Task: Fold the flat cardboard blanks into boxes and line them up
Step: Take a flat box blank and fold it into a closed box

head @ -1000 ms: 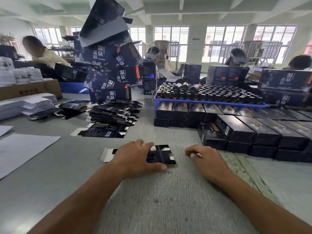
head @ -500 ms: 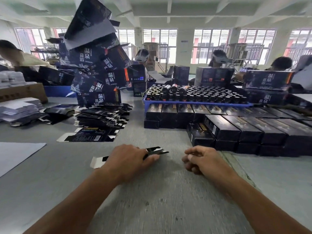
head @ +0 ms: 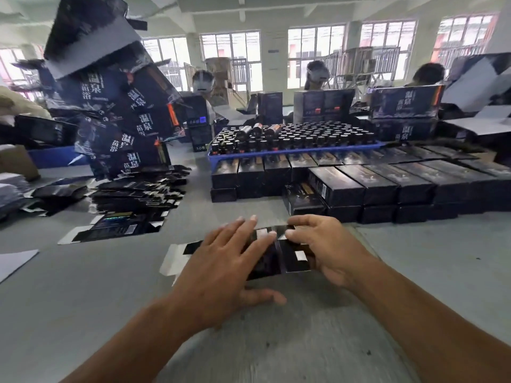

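A bright workroom with a long wall of windows [head: 315, 55] lies behind a grey table [head: 83, 294] that fills the view from the near edge to the far side. Near the middle of the table, towards the near edge, a flat black blank [head: 279, 258] lies with its white flap [head: 172, 262] sticking out to the left. The left hand [head: 224, 269] rests flat on the blank with fingers spread straight and the thumb lying on the table beside the blank's near edge. The right hand [head: 329, 244] curls its fingers over the blank's far right end and pinches it there, lifting that end slightly. Bare grey surface lies open on the near side of both hands and to the right, between the blank and the table's right edge. Just beyond the right hand, rows of folded boxes [head: 387, 186] stand side by side, two layers deep, running to the right edge; their near corner sits close to the fingers. Behind them is a blue tray [head: 293, 156] full of bottles [head: 298, 136]. Towards the far left, a stack of flat blanks [head: 138, 194] lies with one loose blank [head: 116, 228] in front of it, and a leaning pile of large dark cartons [head: 119, 106] rises behind. White sheets [head: 13, 261] touch the left edge.
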### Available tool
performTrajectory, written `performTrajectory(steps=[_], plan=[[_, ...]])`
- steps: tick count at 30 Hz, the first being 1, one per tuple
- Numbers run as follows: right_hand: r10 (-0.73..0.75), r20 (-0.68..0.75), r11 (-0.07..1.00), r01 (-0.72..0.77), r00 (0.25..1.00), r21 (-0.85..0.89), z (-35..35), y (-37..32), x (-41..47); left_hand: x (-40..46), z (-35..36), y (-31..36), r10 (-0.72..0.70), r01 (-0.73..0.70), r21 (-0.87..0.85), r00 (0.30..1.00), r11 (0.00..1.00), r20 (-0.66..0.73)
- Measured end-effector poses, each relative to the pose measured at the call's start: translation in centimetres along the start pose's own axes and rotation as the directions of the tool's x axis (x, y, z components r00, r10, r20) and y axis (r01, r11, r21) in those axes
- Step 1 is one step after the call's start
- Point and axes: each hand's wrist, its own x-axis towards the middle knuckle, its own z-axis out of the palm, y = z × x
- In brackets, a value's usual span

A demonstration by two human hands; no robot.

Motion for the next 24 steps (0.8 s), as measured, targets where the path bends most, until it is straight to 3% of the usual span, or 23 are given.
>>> performTrajectory(steps=[1, 3, 7, 12, 18, 24], plan=[[-0.018, 0.011, 1.0, 0.018, 1.0, 0.02, 0.0, 0.0, -0.1, -0.1, 0.2, -0.3, -0.07, 0.072, -0.011, 0.989, 0.997, 0.133], [-0.043, 0.064, 0.999, 0.041, 0.997, 0.025, 0.2, -0.1, -0.4, -0.5, 1.1, -1.0, -0.128, 0.139, -0.042, 0.97, 0.989, 0.208], [-0.075, 0.154, 0.997, 0.078, 0.985, -0.011, 0.6, -0.1, -0.9, -0.9, 1.7, -2.3, -0.15, 0.164, -0.171, 0.984, 0.972, 0.091], [-0.145, 0.117, 0.987, 0.152, 0.982, -0.057, 0.6, -0.7, -1.3, -0.7, 1.2, -3.1, -0.191, 0.179, -0.181, 0.98, 0.967, -0.05], [-0.344, 0.168, 0.883, 0.379, 0.924, -0.277, 0.7, -0.7, -1.9, -1.0, -0.1, -3.6, -0.141, 0.122, -0.154, 0.983, 0.981, -0.122], [-0.325, 0.254, 0.861, 0.396, 0.911, -0.318, 1.4, -0.6, -2.3, -1.1, -0.9, -3.5, -0.122, 0.094, -0.191, 0.982, 0.977, -0.143]])
